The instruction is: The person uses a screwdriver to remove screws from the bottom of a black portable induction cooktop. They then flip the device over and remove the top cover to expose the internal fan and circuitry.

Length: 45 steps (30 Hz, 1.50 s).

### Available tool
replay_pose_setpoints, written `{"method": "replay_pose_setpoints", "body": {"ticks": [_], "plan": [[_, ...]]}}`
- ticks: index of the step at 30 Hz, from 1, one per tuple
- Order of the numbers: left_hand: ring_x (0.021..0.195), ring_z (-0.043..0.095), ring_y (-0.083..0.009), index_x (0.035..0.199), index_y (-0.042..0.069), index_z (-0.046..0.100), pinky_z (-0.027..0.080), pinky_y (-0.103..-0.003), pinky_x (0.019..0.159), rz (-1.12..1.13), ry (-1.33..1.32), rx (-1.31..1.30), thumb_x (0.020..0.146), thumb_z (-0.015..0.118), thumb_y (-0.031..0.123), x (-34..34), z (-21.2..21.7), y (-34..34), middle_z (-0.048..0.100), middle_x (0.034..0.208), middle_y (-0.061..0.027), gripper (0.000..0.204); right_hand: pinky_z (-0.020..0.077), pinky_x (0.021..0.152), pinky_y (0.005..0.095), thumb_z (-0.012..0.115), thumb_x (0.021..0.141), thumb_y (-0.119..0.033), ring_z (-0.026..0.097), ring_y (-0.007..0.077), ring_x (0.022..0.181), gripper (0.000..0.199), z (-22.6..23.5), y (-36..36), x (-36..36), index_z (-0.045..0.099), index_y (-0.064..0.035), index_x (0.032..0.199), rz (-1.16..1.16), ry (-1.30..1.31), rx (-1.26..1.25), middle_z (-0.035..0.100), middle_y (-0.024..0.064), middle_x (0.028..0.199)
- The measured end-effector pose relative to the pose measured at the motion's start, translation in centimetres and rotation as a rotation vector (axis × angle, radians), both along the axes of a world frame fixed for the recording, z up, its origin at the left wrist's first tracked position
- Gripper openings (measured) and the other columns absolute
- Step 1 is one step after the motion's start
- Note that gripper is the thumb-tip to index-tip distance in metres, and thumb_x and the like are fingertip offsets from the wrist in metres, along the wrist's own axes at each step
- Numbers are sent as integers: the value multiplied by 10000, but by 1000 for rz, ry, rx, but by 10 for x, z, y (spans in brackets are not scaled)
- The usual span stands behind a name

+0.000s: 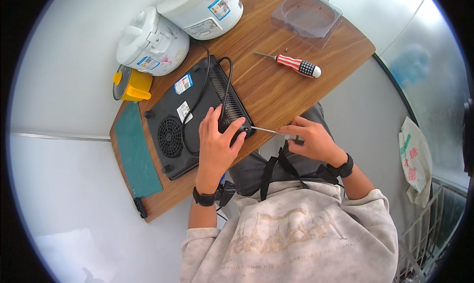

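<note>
A black appliance, which looks like an induction cooker (200,85), lies with its underside up on the table. It has a round fan grille, a row of slots, small feet and stickers. My left hand (217,142) rests on its near right corner, fingers spread, over part of the black power cord (226,88). My right hand (313,140) is closed around a screwdriver (265,130) just off the table's front edge. Its thin metal shaft points left, and the tip meets the cooker's corner by a foot. My fingers hide most of the handle.
Beyond the cooker are two white rice cookers (160,41) and a yellow pot (136,85). A green cutting mat (136,152) lies left, near a black clip-like object (140,208). A second screwdriver (298,65), a loose screw (286,49) and a clear plastic tray (308,16) are at the right.
</note>
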<state>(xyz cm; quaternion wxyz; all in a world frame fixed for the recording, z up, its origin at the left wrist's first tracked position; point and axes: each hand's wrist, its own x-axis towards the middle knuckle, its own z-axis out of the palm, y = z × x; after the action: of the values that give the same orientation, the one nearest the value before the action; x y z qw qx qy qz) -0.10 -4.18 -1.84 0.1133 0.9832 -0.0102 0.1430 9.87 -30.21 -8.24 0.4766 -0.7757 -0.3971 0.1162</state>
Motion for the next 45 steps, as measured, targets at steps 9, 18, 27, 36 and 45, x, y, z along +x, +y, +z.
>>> {"method": "replay_pose_setpoints", "body": {"ticks": [9,18,27,36,45], "plan": [[1384,445,-436,1113,203,774,380,-541,1133,-38,-1,12,839,837,196,0,-5,3,485,1469,-179,281,567,689,380,716,800,-65,673,280,739,414,6,-2,-1,768,-143,1203,10,-46,-25,640,76,919],[1443,393,-420,1190,248,734,348,-533,1162,-6,51,46,815,858,249,-1,-7,0,471,1502,-174,395,531,585,362,739,786,-72,626,245,641,369,27,-33,-10,779,-166,1141,-75,-215,-185,580,54,836],[1447,391,-410,1190,256,731,329,-533,1169,16,54,41,814,858,260,-1,-10,0,473,1506,-167,397,527,578,357,745,781,-66,638,234,642,342,44,-17,-13,775,-149,1111,-51,-236,-85,598,47,873],[1440,395,-412,1173,255,743,333,-529,1162,-1,34,30,817,855,259,-2,-10,0,471,1509,-164,373,530,581,367,733,777,-66,636,247,630,341,38,-12,-18,770,-127,1110,-55,-246,-94,585,65,865],[1357,449,-385,1141,294,761,352,-524,1115,21,52,92,804,863,295,0,-9,-1,481,1457,-143,352,540,605,377,712,755,-71,639,269,631,333,47,-7,-17,767,-101,1082,-33,-312,-156,579,87,845]]}}
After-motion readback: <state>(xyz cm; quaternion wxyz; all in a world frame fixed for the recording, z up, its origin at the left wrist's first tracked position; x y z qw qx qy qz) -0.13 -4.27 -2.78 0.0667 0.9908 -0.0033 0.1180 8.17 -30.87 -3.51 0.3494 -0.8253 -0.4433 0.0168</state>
